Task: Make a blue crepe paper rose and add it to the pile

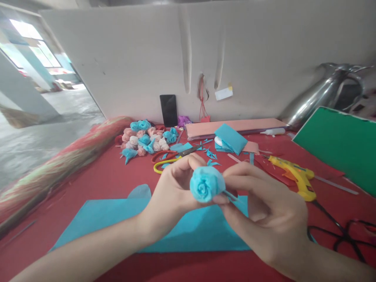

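A blue crepe-paper rose [205,184] is held up in the middle of the view, its spiral centre facing the camera. My left hand [173,192] pinches its left side with thumb and fingers. On the other side, my right hand [261,207] grips the base, where a thin pale stick [232,195] protrudes. Beneath both hands lies a flat blue paper sheet [111,219], with a rounded blue piece [140,192] at its back edge. Scissors [167,159] with red and yellow handles rest just behind my left hand.
Several blue, pink and white paper roses [143,140] are piled at the back left. A phone [169,110] leans on the board. Folded blue paper [230,139] and scraps lie behind my hands. A yellow glue gun [293,174], green board [337,145] and metal jug [317,94] stand right.
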{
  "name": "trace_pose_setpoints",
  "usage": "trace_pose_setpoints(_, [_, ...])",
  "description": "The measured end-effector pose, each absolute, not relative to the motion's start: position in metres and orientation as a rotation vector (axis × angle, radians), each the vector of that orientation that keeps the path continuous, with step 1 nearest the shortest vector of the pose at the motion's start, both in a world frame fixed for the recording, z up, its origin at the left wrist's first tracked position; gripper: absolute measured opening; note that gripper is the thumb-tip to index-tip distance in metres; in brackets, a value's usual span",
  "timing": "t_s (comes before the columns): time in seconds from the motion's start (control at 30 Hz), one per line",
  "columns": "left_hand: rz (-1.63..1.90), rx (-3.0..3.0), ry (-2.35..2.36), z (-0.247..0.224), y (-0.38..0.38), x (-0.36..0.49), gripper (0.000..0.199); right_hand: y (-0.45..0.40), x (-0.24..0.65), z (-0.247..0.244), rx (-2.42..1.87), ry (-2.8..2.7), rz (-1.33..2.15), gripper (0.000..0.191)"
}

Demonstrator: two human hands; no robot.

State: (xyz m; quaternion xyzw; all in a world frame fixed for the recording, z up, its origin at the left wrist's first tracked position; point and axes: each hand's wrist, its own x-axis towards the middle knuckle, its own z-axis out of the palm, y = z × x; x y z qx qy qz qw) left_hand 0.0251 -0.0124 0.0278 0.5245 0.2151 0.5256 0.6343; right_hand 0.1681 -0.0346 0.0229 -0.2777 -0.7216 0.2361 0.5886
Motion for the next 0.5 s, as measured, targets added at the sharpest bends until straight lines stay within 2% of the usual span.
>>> trace_pose_setpoints(0.2, [1.111,1.161,0.465,0.0266,-0.0099,0.0250,0.023,-0.0295,0.1664,0.0239,-0.636,-1.678,0.536,0.023])
trace_pose_setpoints(0.5, [1.097,1.114,0.536,0.0259,-0.0086,0.0258,0.027,-0.0295,0.1641,0.0229,-0.727,-1.612,0.532,0.023])
